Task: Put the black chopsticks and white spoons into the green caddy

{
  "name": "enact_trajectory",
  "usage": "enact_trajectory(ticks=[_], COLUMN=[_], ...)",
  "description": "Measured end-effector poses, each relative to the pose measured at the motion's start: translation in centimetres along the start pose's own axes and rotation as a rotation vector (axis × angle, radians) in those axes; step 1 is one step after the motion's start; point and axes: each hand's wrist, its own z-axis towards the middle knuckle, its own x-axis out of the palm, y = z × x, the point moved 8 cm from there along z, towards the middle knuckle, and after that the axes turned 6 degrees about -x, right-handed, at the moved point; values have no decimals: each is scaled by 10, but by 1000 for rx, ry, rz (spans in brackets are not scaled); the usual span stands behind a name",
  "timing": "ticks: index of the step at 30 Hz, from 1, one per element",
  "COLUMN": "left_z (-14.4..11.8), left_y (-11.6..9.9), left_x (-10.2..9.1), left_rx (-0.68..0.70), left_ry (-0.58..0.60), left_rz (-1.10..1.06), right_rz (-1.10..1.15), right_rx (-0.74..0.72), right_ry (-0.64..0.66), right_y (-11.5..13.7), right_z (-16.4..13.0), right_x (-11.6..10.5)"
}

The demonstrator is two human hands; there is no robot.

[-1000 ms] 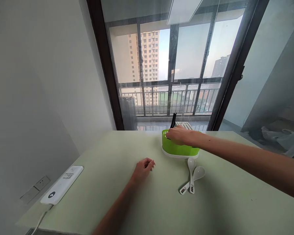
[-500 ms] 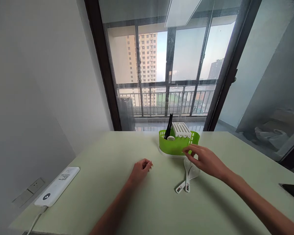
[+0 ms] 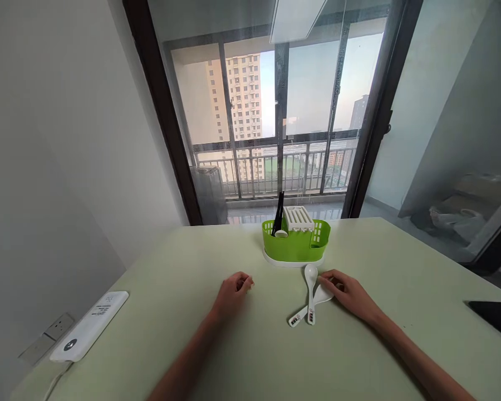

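View from the head camera, looking down across a pale green surface (image 3: 242, 356) set against a glass balcony door. The right hand (image 3: 347, 292) is lying low on the surface with its fingers (image 3: 330, 278) loosely curled and spread, their tips touching the bowl of one of two white spoons (image 3: 309, 295); the hand is not closing around anything, though whether the thumb is pressing on the spoon is hard to tell from this angle. The two spoons are lying crossed, one over the other, with their handles pointing toward the person and small printed labels near the handle ends; one bowl is showing clear at the far end, the other is sitting partly under the fingertips. The left hand (image 3: 232, 291) is resting on the surface well apart from the spoons, curled into a loose fist and holding nothing. Just beyond the spoons, a green cutlery holder (image 3: 294, 245) is standing on a white base, carrying a white slotted insert (image 3: 298, 218) in the middle and black chopsticks (image 3: 279, 213) standing upright in its left compartment. A white power strip (image 3: 89, 326) is lying at the left edge of the surface, and a dark flat phone (image 3: 495, 317) is lying at the right edge.
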Motion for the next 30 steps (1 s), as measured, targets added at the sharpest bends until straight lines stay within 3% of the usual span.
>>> enact_trajectory(ticks=[7,13,18,22,30], left_z=[-3,-5,14,36,65], left_y=[-16,-41,-51,-64,-82], left_x=[18,58,93,115,160], left_rx=[75,195,194,178,126], left_ry=[34,80,58,20,76], left_rz=[111,192,226,373,575], right_rz=[-22,-56,-16,9,45], right_rx=[-6,0,-18,-12,-9], right_ry=[-12,31,7,-14,-34], right_y=[-2,-4,-2,-8,-7], right_z=[-1,0,1,2,1], right_x=[2,6,5,5,3])
